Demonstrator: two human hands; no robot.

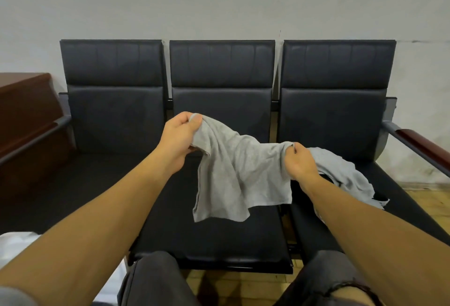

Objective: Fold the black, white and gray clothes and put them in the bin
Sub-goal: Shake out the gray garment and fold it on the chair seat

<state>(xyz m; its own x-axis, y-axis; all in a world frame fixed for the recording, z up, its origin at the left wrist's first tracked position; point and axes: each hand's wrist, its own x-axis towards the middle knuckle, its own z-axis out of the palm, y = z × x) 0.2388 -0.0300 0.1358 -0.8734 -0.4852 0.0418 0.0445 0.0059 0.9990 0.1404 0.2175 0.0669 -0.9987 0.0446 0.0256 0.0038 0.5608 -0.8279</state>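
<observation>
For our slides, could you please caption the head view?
Both hands, left hand and right hand, hold a gray garment above the black bench.

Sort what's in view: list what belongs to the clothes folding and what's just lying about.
Job:
- gray cloth, held up by left hand and right hand
- white cloth, lower left edge

Lying about:
- black chairs
- wooden cabinet

No bin in view.
</observation>
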